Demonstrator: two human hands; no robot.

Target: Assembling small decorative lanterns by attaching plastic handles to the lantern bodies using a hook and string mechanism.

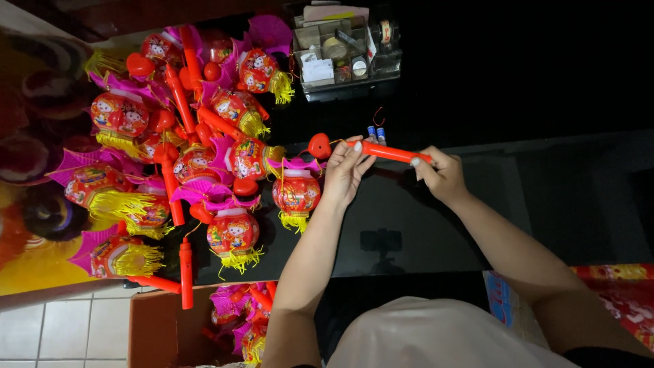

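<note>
Both my hands hold a red plastic stick [388,150] with a heart-shaped end [319,145], level over a glossy black table [545,197]. My left hand [344,170] pinches the stick near the heart end. My right hand [441,174] grips the other end. A small red lantern [296,194] with yellow tassels lies just left of my left hand, with a pink fan piece on top. I cannot tell whether it is attached to the stick. Two small blue-and-white batteries [377,134] lie just beyond the stick.
A heap of several red lanterns with yellow tassels, pink fans and red sticks [184,150] covers the table's left part. A clear organiser box [347,51] of small items stands at the back. A brown cardboard box [163,327] holding more lanterns sits below, on the tiled floor.
</note>
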